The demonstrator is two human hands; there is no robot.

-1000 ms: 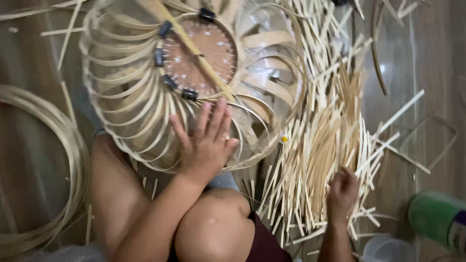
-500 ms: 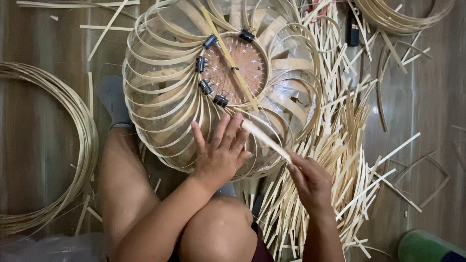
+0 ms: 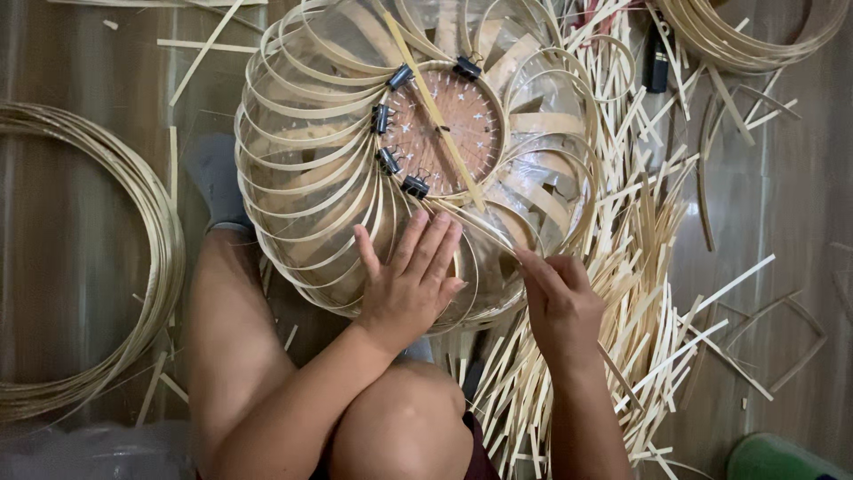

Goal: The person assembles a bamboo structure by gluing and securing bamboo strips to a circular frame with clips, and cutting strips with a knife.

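Head view, left hand: my left hand (image 3: 410, 286) lies flat with fingers spread open on the near rim of the bamboo lampshade frame (image 3: 311, 178), pressing its curved strips down. It grips nothing.
Head view, right hand: my right hand (image 3: 558, 300) is pinched shut on a thin bamboo strip (image 3: 462, 222), fingertips at the frame's near right edge.
What changed: a second ago this hand was down among the loose sticks on the floor; half a second ago it came up carrying the strip; now the strip's far end runs in towards the round disc (image 3: 442, 129).
What that means: I judge the new strip is being fed into place beside the ones already bent round.
Frame: it stands on the wooden floor (image 3: 80, 71) ahead of my knees, its disc ringed by black binder clips (image 3: 382, 118) on the left side.
Around: a heap of cut bamboo sticks (image 3: 622, 293) lies right of the frame; coiled bamboo hoops (image 3: 133, 267) lie by the floor's left edge.
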